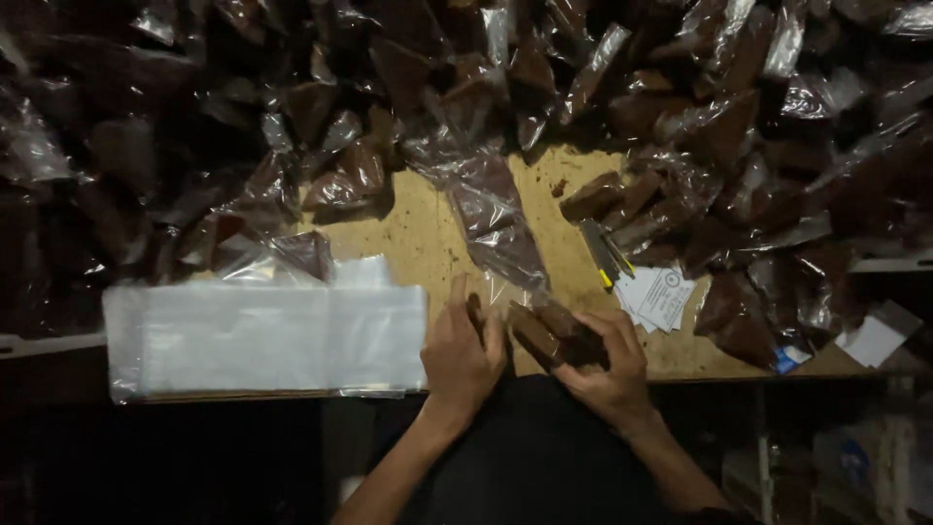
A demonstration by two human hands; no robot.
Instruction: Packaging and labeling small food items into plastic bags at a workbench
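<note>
Dark brown blocks [556, 335] are gripped in the right hand [607, 365], fingers curled round them, at the near edge of the wooden table [428, 233]. A thin dark piece [475, 313] is pinched by the left hand [460, 355], thumb & fingers pressed together, just beside the blocks. A clear bag [501, 228] is seen stretching away from both hands. To the left, a stack of empty clear bags [267, 335] is laid flat. To the right, paper slips [659, 297] w/ a yellow-tipped cutter [604, 255]. Bagged brown pieces [739, 126] are piled all round.

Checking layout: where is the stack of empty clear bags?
In the head view, the stack of empty clear bags lies at the table's near edge, just beside the left hand.
</note>
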